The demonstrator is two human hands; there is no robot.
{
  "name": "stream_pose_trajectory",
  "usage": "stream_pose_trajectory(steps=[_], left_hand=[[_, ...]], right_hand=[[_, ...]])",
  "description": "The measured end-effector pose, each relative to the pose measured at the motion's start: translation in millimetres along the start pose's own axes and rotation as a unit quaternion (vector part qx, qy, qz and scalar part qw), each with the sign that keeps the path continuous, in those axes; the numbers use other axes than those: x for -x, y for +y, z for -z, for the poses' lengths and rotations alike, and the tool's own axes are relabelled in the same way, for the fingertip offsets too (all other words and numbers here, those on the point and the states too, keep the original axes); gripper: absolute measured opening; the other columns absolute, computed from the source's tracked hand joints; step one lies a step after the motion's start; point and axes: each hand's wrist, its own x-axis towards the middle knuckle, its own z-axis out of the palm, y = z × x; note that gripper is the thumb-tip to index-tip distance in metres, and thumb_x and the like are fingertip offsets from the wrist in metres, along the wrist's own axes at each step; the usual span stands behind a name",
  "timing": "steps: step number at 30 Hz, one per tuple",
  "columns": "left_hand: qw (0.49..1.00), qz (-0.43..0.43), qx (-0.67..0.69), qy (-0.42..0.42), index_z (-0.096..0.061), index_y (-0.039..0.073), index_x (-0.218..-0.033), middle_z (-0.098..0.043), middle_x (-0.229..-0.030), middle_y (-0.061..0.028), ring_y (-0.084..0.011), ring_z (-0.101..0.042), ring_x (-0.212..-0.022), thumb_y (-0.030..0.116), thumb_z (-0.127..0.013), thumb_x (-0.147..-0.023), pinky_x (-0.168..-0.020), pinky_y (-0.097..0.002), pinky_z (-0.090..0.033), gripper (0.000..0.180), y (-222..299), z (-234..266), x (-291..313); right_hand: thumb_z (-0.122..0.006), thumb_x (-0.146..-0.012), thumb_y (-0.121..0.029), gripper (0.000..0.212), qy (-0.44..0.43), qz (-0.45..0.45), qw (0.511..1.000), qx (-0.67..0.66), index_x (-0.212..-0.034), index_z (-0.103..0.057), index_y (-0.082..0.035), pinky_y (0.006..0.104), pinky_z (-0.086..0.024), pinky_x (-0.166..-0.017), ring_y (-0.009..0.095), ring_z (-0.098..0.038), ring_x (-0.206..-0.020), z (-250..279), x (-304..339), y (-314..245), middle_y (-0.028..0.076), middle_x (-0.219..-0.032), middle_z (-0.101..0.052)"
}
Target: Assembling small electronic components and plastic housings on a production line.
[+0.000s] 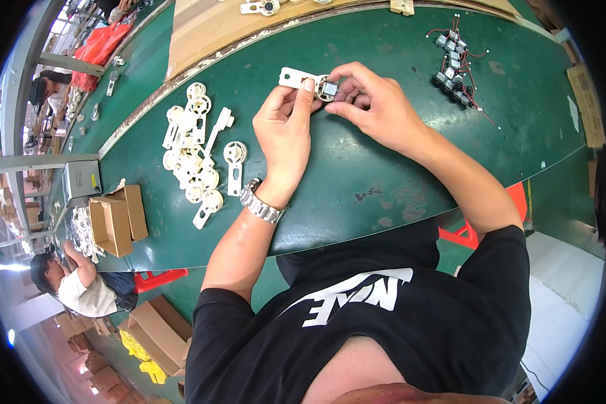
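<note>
Ok so from my end, working near to far: closest in is the black T-shirt (357,323) and a wristwatch (261,202) on the left arm. Just past that, both hands are up over the green desk (384,175).

The left hand (286,128) has its grip closed on a white plastic bracket (296,77), thumb pressed on top. The right hand (374,101) is pinched narrow around a small silver motor (329,88), right at the bracket's round end. The two parts are touching, and the motor looks at least partly seated, but I can't tell if it's fully home.

The bracket's long axis runs roughly left-right, flat tab pointing left, round end toward the right hand.

Progress-wise, my read is that it's early days: a heap of white brackets (195,151) sits to the left, none with a motor as far as I can see. Far right there's a cluster of small motors with red and black wires (456,67) waiting. Cardboard boxes (118,219) sit at the left edge, and another bracket (262,7) lies on the far brown board.
</note>
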Motion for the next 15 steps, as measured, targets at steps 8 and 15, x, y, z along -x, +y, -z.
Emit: stream_pose_trajectory(steps=[8, 15], left_hand=[[0.999, -0.027, -0.037, -0.002, -0.073, -0.004, -0.110, -0.074, -0.104, -0.0084, -0.0126, -0.071, -0.093, 0.011, -0.070, -0.103, -0.083, -0.0281, -0.060, 0.017, -5.9, -0.5, 2.8], [0.996, -0.051, -0.073, -0.005, -0.073, -0.003, -0.112, -0.075, -0.108, -0.0099, -0.0133, -0.072, -0.096, 0.013, -0.070, -0.103, -0.087, -0.0300, -0.062, 0.018, -6.9, -0.3, 2.1]], right_hand=[[-0.079, -0.090, -0.008, 0.023, 0.025, 0.050, 0.990, 0.130, -0.109, -0.068, -0.001, 0.0347, -0.054, -0.062, 0.022, -0.065, -0.068, 6.3, -2.0, -2.4, 0.010, -0.084, -0.068], [-0.073, -0.096, -0.012, 0.017, 0.019, 0.049, 0.991, 0.125, -0.108, -0.070, 0.000, 0.0324, -0.052, -0.063, 0.023, -0.065, -0.070, 7.2, -1.9, -0.8, 0.011, -0.083, -0.068]])
